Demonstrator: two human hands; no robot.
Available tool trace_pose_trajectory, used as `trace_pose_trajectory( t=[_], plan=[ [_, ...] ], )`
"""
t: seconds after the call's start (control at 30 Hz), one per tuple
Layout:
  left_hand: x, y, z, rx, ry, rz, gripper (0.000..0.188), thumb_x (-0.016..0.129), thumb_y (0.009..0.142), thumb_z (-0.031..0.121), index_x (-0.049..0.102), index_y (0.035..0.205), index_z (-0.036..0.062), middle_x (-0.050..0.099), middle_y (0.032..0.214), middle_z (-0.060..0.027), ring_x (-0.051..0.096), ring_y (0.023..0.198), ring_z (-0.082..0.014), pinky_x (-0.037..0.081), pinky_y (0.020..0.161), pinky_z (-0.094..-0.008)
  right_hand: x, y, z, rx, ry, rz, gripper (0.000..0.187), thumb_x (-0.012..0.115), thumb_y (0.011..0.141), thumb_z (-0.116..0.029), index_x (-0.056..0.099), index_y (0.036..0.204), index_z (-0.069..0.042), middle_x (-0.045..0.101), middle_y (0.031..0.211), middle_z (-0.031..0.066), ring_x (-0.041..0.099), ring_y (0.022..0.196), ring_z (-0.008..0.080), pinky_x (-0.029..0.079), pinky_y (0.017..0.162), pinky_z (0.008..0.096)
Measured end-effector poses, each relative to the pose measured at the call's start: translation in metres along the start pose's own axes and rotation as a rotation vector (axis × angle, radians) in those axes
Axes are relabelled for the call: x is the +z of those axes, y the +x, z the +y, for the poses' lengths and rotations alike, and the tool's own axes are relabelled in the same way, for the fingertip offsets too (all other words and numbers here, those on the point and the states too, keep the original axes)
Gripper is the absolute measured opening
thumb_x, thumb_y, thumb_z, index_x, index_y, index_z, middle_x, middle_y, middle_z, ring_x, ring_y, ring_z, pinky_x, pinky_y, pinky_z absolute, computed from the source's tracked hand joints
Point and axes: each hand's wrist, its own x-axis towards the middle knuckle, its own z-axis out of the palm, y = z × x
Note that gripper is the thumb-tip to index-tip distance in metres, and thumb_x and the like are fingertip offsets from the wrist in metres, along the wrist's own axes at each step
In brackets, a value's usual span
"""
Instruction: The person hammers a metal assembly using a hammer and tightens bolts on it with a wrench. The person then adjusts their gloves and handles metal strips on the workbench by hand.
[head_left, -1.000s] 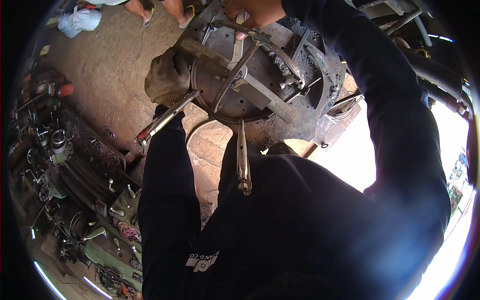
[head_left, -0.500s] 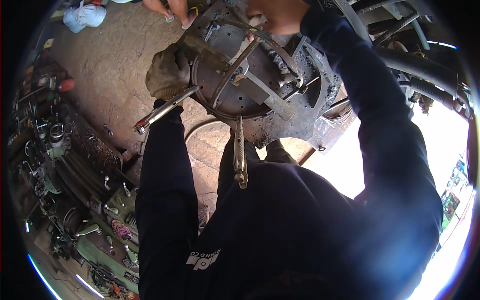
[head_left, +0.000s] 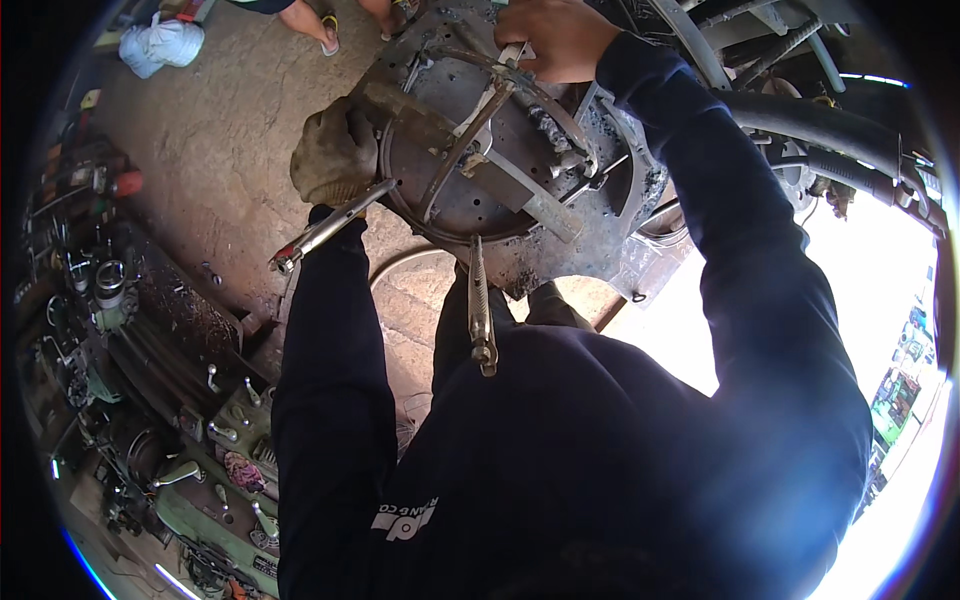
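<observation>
My bare right hand (head_left: pixel 565 38) is closed at the far side of the metalwork, gripping a small pale flat metal piece (head_left: pixel 513 52) close to a curved bar. My left hand (head_left: pixel 335 155), in a dark work glove, is curled at the left rim of a round steel plate (head_left: pixel 412 178); what its fingers grip is hidden. Two silver locking pliers, one (head_left: pixel 335 225) beside my left wrist and one (head_left: pixel 481 310) in front of my body, sit at the plate's near edge. A flat steel bar (head_left: pixel 500 180) crosses the plate beneath curved metal strips (head_left: pixel 455 160).
A scorched metal worktable (head_left: pixel 600 245) bears the plate. On the left stands a green machine (head_left: pixel 200 510) with several levers. Hoses and bars (head_left: pixel 820 130) crowd the right. Another person's feet (head_left: pixel 330 35) and a white bundle (head_left: pixel 160 45) are beyond the table.
My right hand was blurred by motion and now shows sharply, a little lower, with the pale metal piece. My left hand and both locking pliers keep their places; the other person's feet have shifted.
</observation>
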Motion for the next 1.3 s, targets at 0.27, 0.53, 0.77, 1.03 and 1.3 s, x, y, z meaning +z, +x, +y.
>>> trace_pose_trajectory(
  t=[0.27,0.53,0.77,1.03,1.3],
  plan=[
    [-0.004,-0.002,0.005,-0.016,0.015,-0.037,0.024,0.062,0.093,0.033,0.072,0.111,0.0211,0.072,0.102,-0.0130,0.070,0.091,-0.0370,0.056,0.077,-0.0494,0.010,-0.025,-0.018,0.169,0.025,0.195,0.032,0.079,0.072,-0.031,0.073,0.100,-0.016,0.069,0.095,-0.0003,0.061,0.106,0.0223,0.041,0.099,0.0464],
    [-0.006,-0.002,0.005,-0.052,0.037,-0.093,0.026,0.059,0.094,0.036,0.071,0.112,0.0212,0.071,0.104,-0.0133,0.070,0.091,-0.0378,0.056,0.077,-0.0507,0.000,-0.023,-0.021,0.216,0.082,0.128,0.031,0.074,0.074,-0.035,0.074,0.098,-0.015,0.070,0.092,0.0025,0.061,0.106,0.0243,0.040,0.099,0.0474],
    [-0.010,-0.002,0.003,0.019,0.060,-0.048,0.022,0.062,0.093,0.037,0.068,0.105,0.0203,0.070,0.097,-0.0126,0.070,0.086,-0.0359,0.056,0.071,-0.0494,-0.005,-0.029,0.000,0.420,0.009,0.117,0.041,0.070,0.086,-0.049,0.074,0.107,-0.014,0.073,0.102,0.0060,0.062,0.111,0.0273,0.045,0.097,0.0520],
    [-0.019,-0.009,-0.026,0.225,-0.232,0.161,0.027,0.063,0.093,0.021,0.070,0.113,0.0036,0.072,0.106,-0.0167,0.070,0.094,-0.0298,0.056,0.085,-0.0398,0.057,-0.074,0.027,0.840,0.248,0.196,0.044,0.063,0.094,-0.041,0.067,0.124,-0.009,0.069,0.119,0.0209,0.064,0.113,0.0405,0.050,0.099,0.0479],
    [-0.039,-0.184,-0.111,-0.605,-0.444,0.037,0.037,0.059,0.099,0.027,0.067,0.117,-0.0048,0.069,0.114,-0.0215,0.065,0.105,-0.0336,0.047,0.097,-0.0398,-0.006,-0.134,-0.059,0.829,0.386,0.735,0.041,0.070,0.092,-0.036,0.069,0.118,-0.005,0.069,0.111,0.0209,0.066,0.103,0.0377,0.053,0.091,0.0445]
  ],
)
